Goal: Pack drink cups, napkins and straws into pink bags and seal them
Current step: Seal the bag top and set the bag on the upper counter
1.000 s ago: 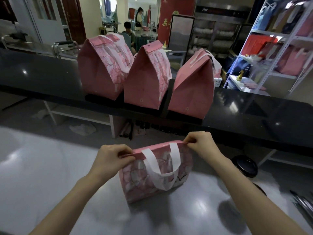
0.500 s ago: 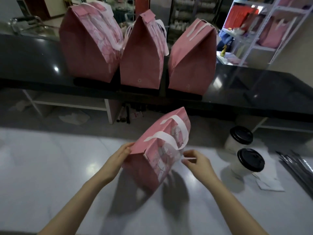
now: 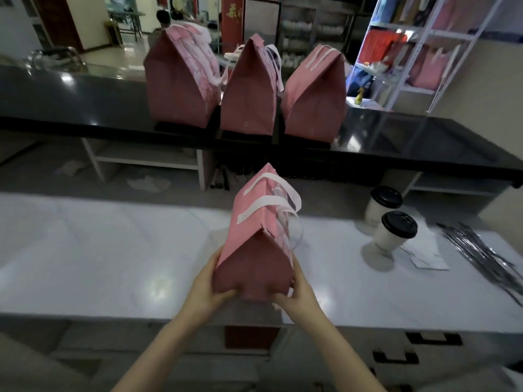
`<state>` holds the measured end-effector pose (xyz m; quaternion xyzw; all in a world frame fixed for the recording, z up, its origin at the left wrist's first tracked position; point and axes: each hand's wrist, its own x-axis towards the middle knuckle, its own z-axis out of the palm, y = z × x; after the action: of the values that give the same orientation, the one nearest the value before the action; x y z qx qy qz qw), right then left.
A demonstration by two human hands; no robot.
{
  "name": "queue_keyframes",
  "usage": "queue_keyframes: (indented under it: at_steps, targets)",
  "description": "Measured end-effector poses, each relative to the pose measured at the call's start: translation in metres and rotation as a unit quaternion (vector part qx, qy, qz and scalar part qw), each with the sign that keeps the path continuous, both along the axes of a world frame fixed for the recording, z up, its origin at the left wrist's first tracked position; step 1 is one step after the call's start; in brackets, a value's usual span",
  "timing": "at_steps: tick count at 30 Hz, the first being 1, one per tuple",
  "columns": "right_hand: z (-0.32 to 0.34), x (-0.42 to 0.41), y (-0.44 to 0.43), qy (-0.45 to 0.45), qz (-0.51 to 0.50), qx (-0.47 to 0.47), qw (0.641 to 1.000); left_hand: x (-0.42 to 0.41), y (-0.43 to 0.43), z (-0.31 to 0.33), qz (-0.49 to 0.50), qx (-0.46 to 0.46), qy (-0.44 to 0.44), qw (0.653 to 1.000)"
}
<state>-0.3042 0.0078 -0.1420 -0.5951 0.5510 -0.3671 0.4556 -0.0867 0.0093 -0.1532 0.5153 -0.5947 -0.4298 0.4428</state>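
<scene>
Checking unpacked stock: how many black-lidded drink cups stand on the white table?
2. The far cup stands near the table's back edge; the near cup in front of it, both right of the held pink bag. Cups inside bags would be hidden.

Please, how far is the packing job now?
Done: three folded-shut pink fabric bags stand on the black counter. In hand: the left hand and right hand grip a fourth closed pink bag by its near end. Remaining: two black-lidded white paper cups, white napkins and silvery wrapped straws sit unpacked on the white table.
</scene>
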Motion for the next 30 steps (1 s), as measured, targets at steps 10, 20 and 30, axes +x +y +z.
queue_keyframes:
  at_steps: [10, 20, 30]
  targets:
    - [0.048, 0.084, 0.105, -0.038, -0.027, -0.123, 0.991, 0.066, 0.117, 0.053, 0.098, -0.094, -0.011, 0.991]
    - [0.113, 0.221, 0.086, -0.072, 0.044, -0.182, 0.98, 0.192, 0.116, 0.11, 0.169, -0.143, 0.008, 0.975]
    - [0.14, 0.374, 0.0, -0.088, 0.012, -0.232, 0.969, 0.348, 0.019, 0.151, 0.132, -0.174, 0.021, 0.976]
